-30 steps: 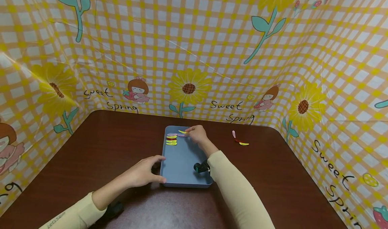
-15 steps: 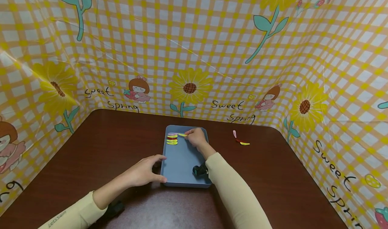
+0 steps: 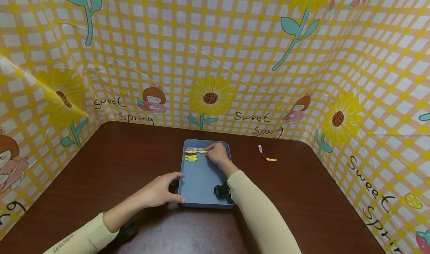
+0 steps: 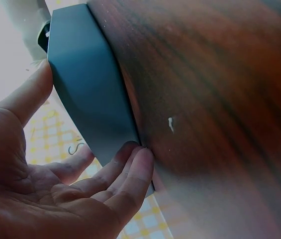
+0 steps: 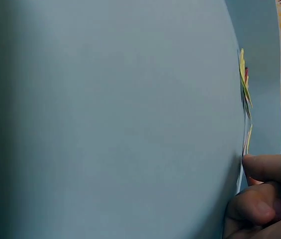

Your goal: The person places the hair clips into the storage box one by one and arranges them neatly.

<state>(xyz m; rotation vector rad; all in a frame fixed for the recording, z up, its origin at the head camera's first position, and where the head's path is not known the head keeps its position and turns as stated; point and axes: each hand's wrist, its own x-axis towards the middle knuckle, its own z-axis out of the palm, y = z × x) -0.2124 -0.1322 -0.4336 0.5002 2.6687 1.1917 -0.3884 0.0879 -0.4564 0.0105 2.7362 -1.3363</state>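
Observation:
My right hand [image 3: 217, 153] pinches a yellow hair clip [image 3: 202, 152] low over the far part of a blue-grey tray [image 3: 205, 183]. Just beyond that clip lies a pale pink one [image 3: 200, 149], partly hidden by the fingers. To their left, several snap clips form a column: a pink clip [image 3: 191, 148] farthest, then yellow, a red clip [image 3: 190, 154], and more yellow. With fingers and thumb spread, my left hand [image 3: 161, 190] touches the tray's left side. The left wrist view shows its fingertips [image 4: 142, 162] against the outer wall. In the right wrist view the thumb [image 5: 264, 167] meets the clip's end.
On the brown table [image 3: 302, 194], right of the tray, lie a loose pink clip [image 3: 260, 148], a dark red clip [image 3: 265, 156] and a yellow clip [image 3: 271, 160]. A checked sunflower cloth [image 3: 215, 59] walls the back and sides.
The right hand has brought the yellow clip down toward me, from angled above the pink clip to lying level just below it. The left hand stays at the tray's side.

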